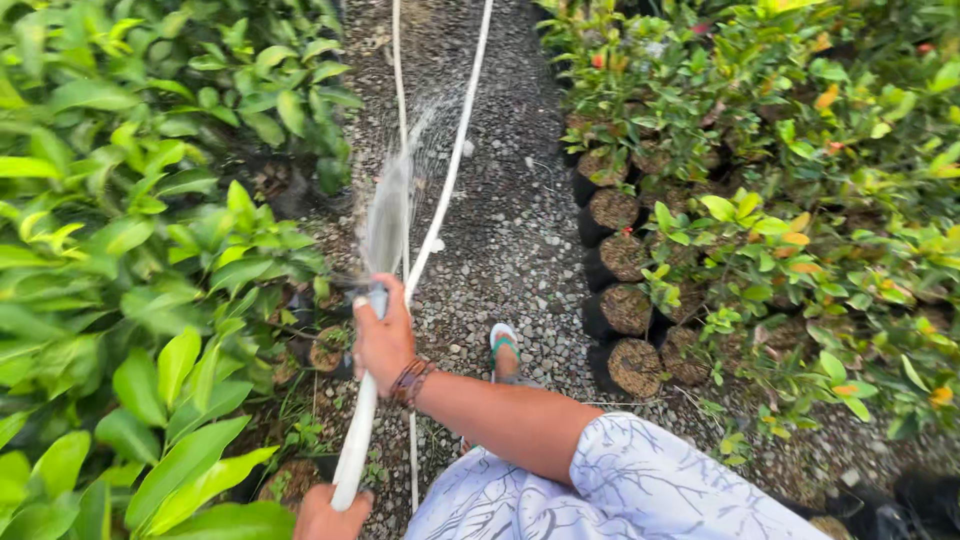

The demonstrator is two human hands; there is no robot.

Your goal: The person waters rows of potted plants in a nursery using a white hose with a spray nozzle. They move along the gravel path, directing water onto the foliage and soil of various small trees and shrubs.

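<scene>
My right hand [383, 338] grips the end of a white hose [353, 445], with the thumb pressed over its mouth. A fan of water [392, 200] sprays up and away from it, over the gravel toward the leafy plants [120, 250] on the left. My left hand [325, 517] holds the same hose lower down, at the bottom edge of the view. A beaded bracelet sits on my right wrist, and a white patterned sleeve [640, 480] covers the upper arm.
A gravel path [520, 200] runs away between the plant beds. Two thin white hose lines [442, 190] lie along it. Black grow bags [625, 310] with small shrubs line the right side. My sandalled foot [503, 348] stands on the gravel.
</scene>
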